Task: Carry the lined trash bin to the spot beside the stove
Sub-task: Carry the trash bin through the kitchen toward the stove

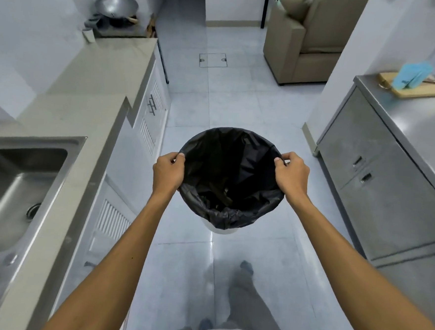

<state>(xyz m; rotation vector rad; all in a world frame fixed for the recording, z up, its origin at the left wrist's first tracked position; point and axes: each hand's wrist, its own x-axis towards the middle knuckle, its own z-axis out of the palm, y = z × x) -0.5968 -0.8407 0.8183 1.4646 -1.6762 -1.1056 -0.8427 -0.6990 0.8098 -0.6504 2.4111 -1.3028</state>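
A white trash bin (221, 229) lined with a black bag (231, 176) hangs in the air in front of me, above the tiled floor. My left hand (167, 173) grips its rim on the left side. My right hand (291, 176) grips the rim on the right side. Only a sliver of the white wall shows below the bag's folded edge. The stove (118, 26) with a steel wok (116, 5) on it sits at the far end of the left counter.
A counter (88, 83) with a steel sink (11, 189) runs along the left. A steel cabinet (380, 176) stands on the right, carrying a cutting board (420, 88). A beige armchair (305, 39) is ahead on the right. The tiled aisle (224, 95) runs between them.
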